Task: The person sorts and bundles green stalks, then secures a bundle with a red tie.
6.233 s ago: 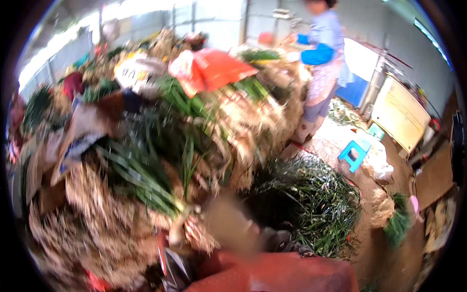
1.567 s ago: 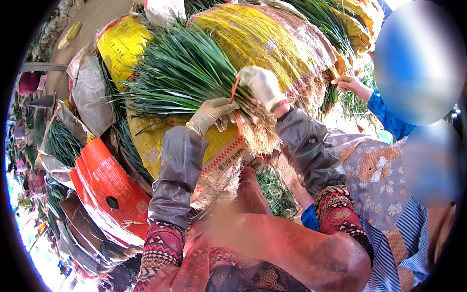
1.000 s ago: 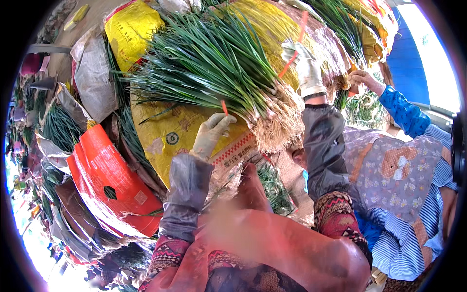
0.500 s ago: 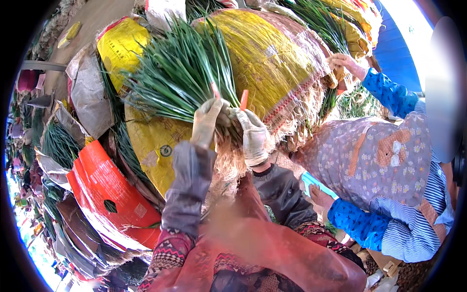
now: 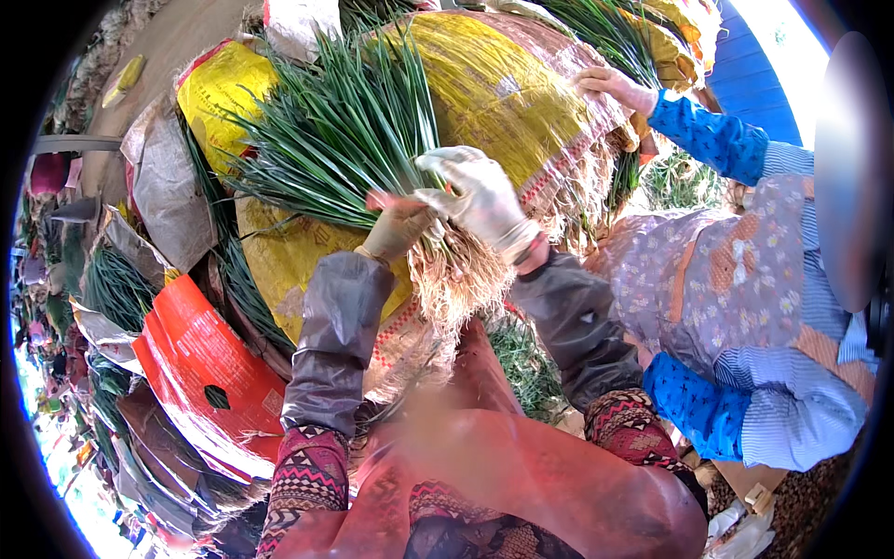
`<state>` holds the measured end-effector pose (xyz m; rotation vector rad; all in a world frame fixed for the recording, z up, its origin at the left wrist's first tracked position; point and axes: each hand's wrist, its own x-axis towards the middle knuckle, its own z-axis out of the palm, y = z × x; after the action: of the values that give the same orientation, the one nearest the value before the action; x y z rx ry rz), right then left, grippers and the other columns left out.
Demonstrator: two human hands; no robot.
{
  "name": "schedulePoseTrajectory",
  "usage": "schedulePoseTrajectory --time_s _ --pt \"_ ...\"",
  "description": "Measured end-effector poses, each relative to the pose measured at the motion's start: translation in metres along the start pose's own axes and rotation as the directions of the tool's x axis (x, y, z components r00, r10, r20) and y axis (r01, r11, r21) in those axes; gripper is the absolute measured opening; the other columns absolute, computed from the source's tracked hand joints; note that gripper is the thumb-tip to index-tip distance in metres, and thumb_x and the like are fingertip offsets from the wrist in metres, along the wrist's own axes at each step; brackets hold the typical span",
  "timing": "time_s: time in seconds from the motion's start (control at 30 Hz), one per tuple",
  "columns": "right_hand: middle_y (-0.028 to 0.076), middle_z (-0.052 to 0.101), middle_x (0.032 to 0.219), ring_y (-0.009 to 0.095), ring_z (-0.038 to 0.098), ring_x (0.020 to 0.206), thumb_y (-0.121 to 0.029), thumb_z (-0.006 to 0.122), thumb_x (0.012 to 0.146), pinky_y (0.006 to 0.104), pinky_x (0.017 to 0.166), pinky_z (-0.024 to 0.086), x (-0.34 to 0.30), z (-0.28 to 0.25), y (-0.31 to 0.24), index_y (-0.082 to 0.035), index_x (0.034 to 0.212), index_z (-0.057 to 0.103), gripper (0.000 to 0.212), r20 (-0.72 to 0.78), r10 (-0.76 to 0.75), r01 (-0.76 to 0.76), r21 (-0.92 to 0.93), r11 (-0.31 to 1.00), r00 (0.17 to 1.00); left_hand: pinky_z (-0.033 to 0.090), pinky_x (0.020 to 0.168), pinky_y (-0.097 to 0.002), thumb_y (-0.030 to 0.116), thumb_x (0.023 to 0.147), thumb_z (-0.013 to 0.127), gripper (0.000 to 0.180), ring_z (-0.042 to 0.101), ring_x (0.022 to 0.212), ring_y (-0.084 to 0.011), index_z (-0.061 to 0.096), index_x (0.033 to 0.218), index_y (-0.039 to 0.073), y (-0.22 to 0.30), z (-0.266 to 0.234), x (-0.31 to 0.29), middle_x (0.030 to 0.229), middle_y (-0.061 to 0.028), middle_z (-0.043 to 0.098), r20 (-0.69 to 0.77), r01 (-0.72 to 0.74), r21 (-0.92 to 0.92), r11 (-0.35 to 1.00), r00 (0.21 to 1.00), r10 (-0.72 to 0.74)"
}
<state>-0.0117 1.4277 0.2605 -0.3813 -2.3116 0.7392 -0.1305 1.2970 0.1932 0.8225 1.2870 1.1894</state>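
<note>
A thick bunch of scallion-like seedlings [image 5: 340, 140], with long green leaves and a pale fibrous root mass [image 5: 458, 279], rests against stacked sacks in front of me. In a pale glove, my left hand [image 5: 402, 229] is closed round the bunch just above the roots. A short red strip [image 5: 380, 199] shows at the top of that hand. My right hand [image 5: 484, 200], also gloved, is over the bunch's right side. Its thumb reaches toward the red strip while the fingers stand apart from it. Part of the bunch's neck is hidden behind both hands.
Behind the bunch bulges a large yellow woven sack [image 5: 494, 98]. An orange-red sack [image 5: 209, 349] lies at the left. A co-worker in a flowered apron [image 5: 717, 270] stands close on the right, one hand [image 5: 615, 88] on the sacks. Loose greens [image 5: 523, 363] lie low by my right forearm.
My right hand has risen and turned over the bunch, and its upright red strip no longer shows there. More roots are exposed below. The co-worker's upper hand has moved left along the sacks.
</note>
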Motion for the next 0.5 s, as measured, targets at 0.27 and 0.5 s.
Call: schedulePoseTrajectory --time_s 0.27,0.5 --pt "0.01 0.063 0.077 0.029 0.062 0.072 -0.022 0.063 0.08 0.0373 0.064 0.05 -0.034 -0.008 0.017 -0.009 0.086 0.067 0.015 0.315 0.256 -0.179 -0.254 0.951 0.914 0.053 0.05 -0.0264 0.029 0.092 0.057 0.03 0.061 0.06 -0.0127 0.063 0.103 0.002 0.015 -0.002 0.004 0.081 -0.0043 0.063 -0.018 0.153 -0.107 0.982 0.988 -0.156" --pt "0.013 0.066 0.077 0.027 0.065 0.071 -0.02 0.058 0.086 0.0358 0.064 0.052 -0.025 -0.011 -0.015 -0.008 0.082 0.067 0.015 0.314 0.443 -0.441 -0.083 0.894 0.84 0.046 0.04 -0.0246 0.036 0.087 0.062 0.034 0.056 0.046 -0.0106 0.067 0.095 0.003 0.042 -0.021 0.009 0.07 -0.0032 0.063 -0.029 0.485 0.175 0.857 0.873 -0.488"
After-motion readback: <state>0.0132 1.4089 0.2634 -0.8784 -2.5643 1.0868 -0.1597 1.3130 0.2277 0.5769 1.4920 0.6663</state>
